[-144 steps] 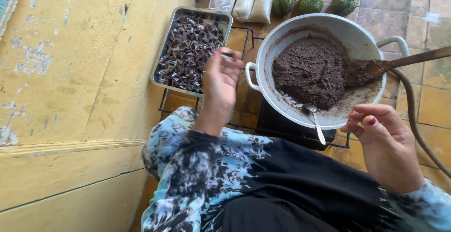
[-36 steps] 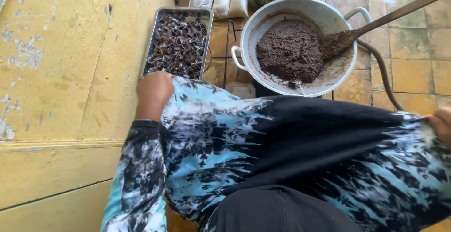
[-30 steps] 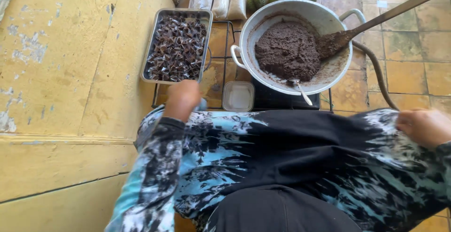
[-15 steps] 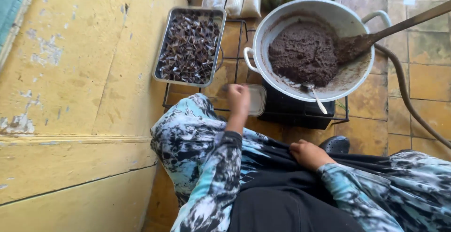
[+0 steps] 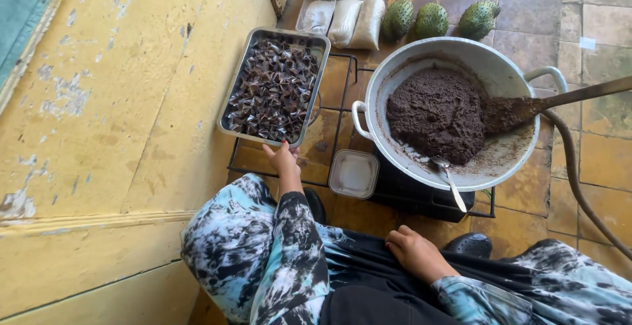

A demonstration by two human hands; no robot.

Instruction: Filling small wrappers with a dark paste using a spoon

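Tray of dark folded wraps, near edge.
Our left hand [image 5: 284, 160] touches the metal tray [image 5: 232, 110], fingers loosely open; our right hand [image 5: 413, 252] rests empty on our lap.

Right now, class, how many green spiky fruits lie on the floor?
3, in a row on the tiles beyond the big pan: left fruit, middle fruit, right fruit. More may be hidden beyond the frame's top edge.
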